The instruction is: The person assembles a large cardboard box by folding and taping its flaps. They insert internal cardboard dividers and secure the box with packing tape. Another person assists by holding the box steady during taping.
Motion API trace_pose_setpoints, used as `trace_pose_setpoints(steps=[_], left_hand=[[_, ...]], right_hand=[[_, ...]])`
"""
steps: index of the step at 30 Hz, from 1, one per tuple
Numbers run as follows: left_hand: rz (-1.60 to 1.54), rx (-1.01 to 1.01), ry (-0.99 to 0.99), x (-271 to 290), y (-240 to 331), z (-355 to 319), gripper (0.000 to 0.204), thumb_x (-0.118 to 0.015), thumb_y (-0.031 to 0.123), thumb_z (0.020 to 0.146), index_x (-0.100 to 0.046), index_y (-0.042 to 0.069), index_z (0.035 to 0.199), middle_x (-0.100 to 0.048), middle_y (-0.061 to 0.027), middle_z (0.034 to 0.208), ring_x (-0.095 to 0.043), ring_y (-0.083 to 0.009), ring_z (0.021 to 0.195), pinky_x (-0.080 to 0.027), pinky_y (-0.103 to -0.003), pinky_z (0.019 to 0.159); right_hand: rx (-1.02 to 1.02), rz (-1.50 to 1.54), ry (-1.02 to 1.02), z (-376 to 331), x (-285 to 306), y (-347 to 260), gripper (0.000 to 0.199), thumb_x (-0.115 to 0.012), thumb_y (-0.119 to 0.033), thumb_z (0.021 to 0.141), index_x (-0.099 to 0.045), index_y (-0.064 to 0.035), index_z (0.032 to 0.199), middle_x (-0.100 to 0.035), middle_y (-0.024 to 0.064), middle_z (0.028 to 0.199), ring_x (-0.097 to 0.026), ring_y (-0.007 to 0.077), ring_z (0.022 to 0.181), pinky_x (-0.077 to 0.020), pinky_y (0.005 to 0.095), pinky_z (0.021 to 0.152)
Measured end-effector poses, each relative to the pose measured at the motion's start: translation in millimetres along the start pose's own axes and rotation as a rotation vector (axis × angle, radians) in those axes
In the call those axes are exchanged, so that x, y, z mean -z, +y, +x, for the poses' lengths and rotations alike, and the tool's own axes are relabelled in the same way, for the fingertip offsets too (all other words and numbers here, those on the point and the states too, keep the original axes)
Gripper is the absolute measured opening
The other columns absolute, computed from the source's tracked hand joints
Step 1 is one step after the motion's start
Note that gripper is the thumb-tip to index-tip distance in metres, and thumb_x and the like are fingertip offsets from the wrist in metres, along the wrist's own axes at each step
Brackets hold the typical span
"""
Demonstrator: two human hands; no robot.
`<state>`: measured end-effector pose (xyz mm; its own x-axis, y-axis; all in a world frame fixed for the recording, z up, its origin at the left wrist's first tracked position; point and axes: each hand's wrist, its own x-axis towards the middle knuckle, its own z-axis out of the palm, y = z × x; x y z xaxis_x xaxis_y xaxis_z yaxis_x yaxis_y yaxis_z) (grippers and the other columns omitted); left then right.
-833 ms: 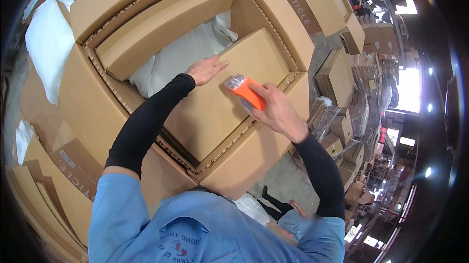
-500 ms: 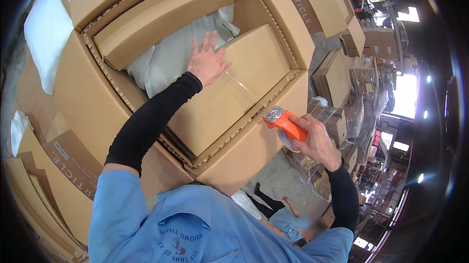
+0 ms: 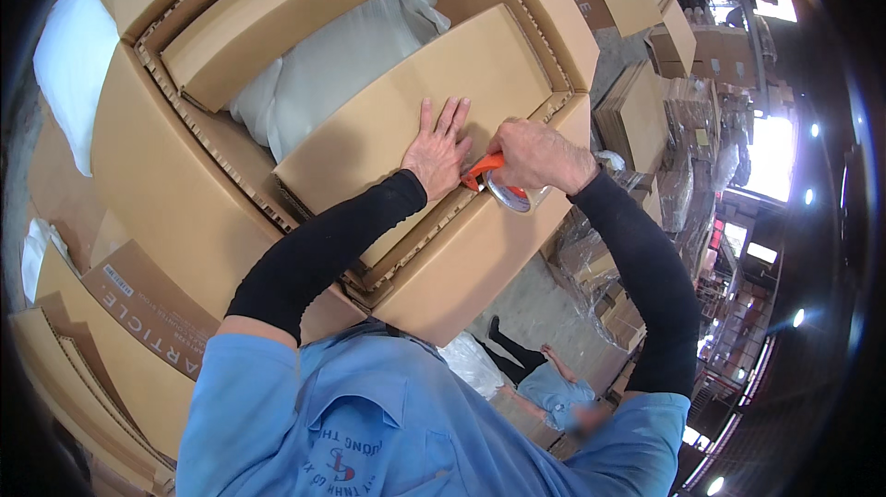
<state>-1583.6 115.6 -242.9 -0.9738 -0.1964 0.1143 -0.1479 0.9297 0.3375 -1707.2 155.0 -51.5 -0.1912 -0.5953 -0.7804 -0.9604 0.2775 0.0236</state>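
Note:
My right hand [image 3: 537, 157] grips an orange tape dispenser [image 3: 482, 167] with a roll of clear tape [image 3: 508, 192] on it. Its head sits at the near edge of an inner cardboard piece [image 3: 378, 123], against the wall of the large open carton [image 3: 480, 248]. Just left of it, my left hand [image 3: 439, 148] lies flat on the inner cardboard piece, fingers spread. Beyond that piece, white foam wrapping [image 3: 346, 54] covers something inside the carton. A long cardboard insert [image 3: 305, 12] runs along the carton's far side.
White foam wrap [image 3: 78, 63] and flattened cardboard [image 3: 120, 340] lie at the left. Stacked cardboard sheets [image 3: 637, 114] and plastic-wrapped stacks [image 3: 678, 155] stand at the right. Another person [image 3: 554, 395] is on the floor side, lower right, beside clear plastic [image 3: 469, 363].
My right hand has brought the tape dispenser left and up to the carton's inner edge. My left hand has moved nearer and right, and the inner cardboard piece is tilted up more.

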Motion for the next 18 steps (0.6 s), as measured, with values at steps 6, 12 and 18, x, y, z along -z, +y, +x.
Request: trace_pose_setpoints(steps=[6, 12, 18], left_hand=[[-0.065, 0.007, -0.022, -1, -1, 2, 0.051, -0.053, 0.056, 0.097, -0.071, 0.012, 0.114, -0.021, -0.0267, 0.168, -0.014, -0.0411, 0.158, -0.006, -0.073, 0.121], [-0.065, -0.006, 0.017, -6, -7, 0, 0.059, -0.051, 0.06, 0.099, -0.07, 0.007, 0.115, -0.017, -0.0276, 0.169, -0.013, -0.041, 0.158, -0.006, -0.073, 0.12], [-0.199, -0.007, 0.002, 3, -3, 1, 0.073, -0.048, 0.069, 0.094, -0.074, 0.005, 0.118, -0.023, -0.0291, 0.167, -0.014, -0.0424, 0.158, -0.003, -0.068, 0.123]], right_hand=[[0.093, 0.04, 0.214, -59, -20, 0, 0.025, -0.073, -0.021, 0.076, -0.075, 0.0006, 0.089, -0.069, 0.0261, 0.078, -0.071, 0.0414, 0.082, -0.0583, 0.0488, 0.077], [0.032, 0.058, 0.072, -91, 11, 5, 0.039, -0.074, -0.024, 0.077, -0.074, -0.0024, 0.11, -0.067, 0.0245, 0.089, -0.068, 0.041, 0.089, -0.056, 0.0469, 0.082], [0.129, -0.239, 0.052, -8, 21, 12, 0.045, -0.083, -0.041, 0.073, -0.074, -0.0013, 0.092, -0.071, 0.0182, 0.078, -0.073, 0.0391, 0.077, -0.0585, 0.0484, 0.068]])
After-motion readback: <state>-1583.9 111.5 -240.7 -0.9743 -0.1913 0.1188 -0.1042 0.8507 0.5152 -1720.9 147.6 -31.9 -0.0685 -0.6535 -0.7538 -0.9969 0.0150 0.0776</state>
